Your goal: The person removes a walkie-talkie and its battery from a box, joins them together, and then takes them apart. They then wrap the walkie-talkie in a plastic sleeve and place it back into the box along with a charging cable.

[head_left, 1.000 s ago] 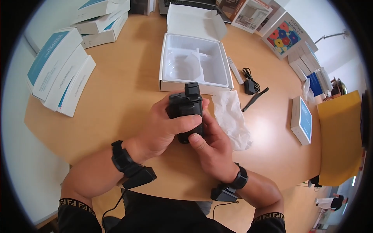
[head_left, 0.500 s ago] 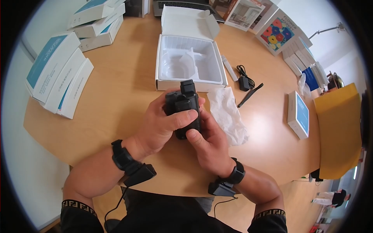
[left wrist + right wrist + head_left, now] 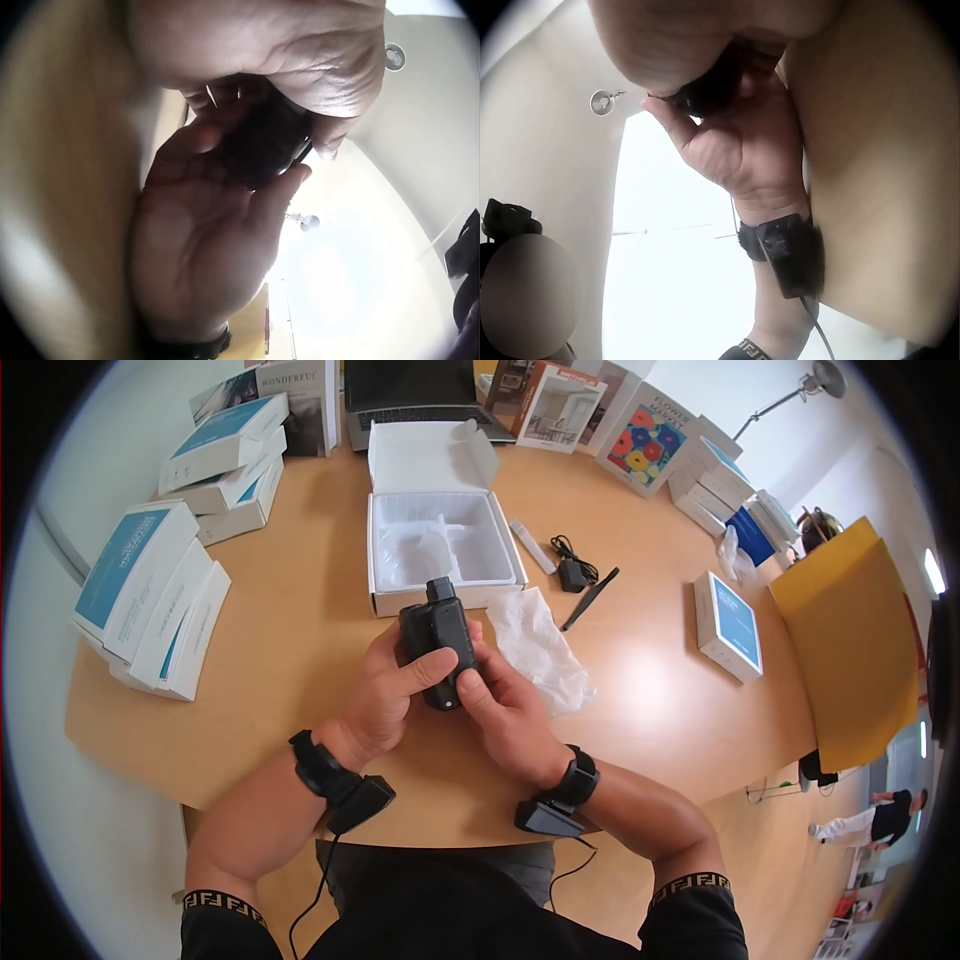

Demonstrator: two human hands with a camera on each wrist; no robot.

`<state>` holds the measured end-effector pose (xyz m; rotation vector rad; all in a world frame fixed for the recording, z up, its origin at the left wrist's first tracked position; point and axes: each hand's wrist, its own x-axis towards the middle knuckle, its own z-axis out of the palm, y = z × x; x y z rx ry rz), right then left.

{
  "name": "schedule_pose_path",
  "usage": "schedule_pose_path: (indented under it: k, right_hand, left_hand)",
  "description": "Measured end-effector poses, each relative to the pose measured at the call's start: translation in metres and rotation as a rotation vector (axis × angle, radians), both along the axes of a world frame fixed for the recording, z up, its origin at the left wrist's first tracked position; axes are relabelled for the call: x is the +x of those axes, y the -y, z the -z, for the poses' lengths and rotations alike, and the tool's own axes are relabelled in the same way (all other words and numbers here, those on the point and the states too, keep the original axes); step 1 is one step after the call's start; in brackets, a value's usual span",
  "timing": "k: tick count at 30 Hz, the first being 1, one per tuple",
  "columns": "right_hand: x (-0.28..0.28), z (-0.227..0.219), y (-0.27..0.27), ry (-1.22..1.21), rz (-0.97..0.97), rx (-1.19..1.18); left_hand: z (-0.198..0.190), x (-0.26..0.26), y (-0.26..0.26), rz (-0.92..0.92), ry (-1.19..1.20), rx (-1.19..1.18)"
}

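Observation:
Both hands hold a black handheld device above the front part of the table. It has a boxy body with a narrower block sticking out at its far end. My left hand grips its left side, thumb lying across the upper face. On the other side my right hand grips the lower right edge with its thumb near the close end. In the left wrist view the device appears dark between the two palms. The right wrist view shows part of the device; the fingers beneath are mostly hidden.
Behind the hands stands an open white box with a moulded tray. Crumpled white wrapping, a black charger and a black strap lie to its right. Stacked white-and-blue boxes are at left, another box at right.
The device has been turned in the hands, so a smoother face with a small white dot near its close end now shows. The head view has tilted up and shifted right.

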<state>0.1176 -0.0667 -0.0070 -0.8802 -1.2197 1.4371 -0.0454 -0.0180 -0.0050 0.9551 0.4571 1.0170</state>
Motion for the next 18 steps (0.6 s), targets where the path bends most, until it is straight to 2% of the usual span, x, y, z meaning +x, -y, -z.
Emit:
schedule_pose_path:
  k: [2, 6, 8, 11, 13, 15, 17, 18]
  right_hand:
    - [-0.001, -0.002, 0.001, -0.135, -0.039, -0.070]
    - [0.008, -0.021, -0.001, -0.147, -0.031, -0.175]
    - [0.016, -0.036, -0.002, 0.081, -0.063, -0.091]
    - [0.035, -0.066, 0.000, 0.140, -0.128, -0.146]
    - [0.051, -0.067, -0.002, 0.073, -0.052, -0.061]
    - [0.064, -0.077, -0.010, 0.026, 0.064, -0.077]
    - [0.081, -0.078, -0.020, 0.192, 0.156, -0.085]
    - [0.086, -0.077, -0.023, 0.276, 0.189, -0.105]
  left_hand:
    - [0.001, -0.002, 0.000, 0.018, 0.007, -0.026]
    - [0.000, -0.004, 0.001, 0.068, -0.021, 0.111]
    - [0.003, -0.005, 0.002, 0.127, -0.040, 0.181]
    - [0.013, -0.002, 0.001, 0.111, 0.011, 0.205]
    - [0.011, 0.003, 0.002, 0.080, 0.005, 0.207]
    - [0.009, 0.003, 0.001, 0.052, -0.004, 0.206]
    - [0.007, 0.000, 0.000, 0.099, -0.156, 0.208]
    - [0.008, 0.001, 0.000, 0.111, -0.146, 0.196]
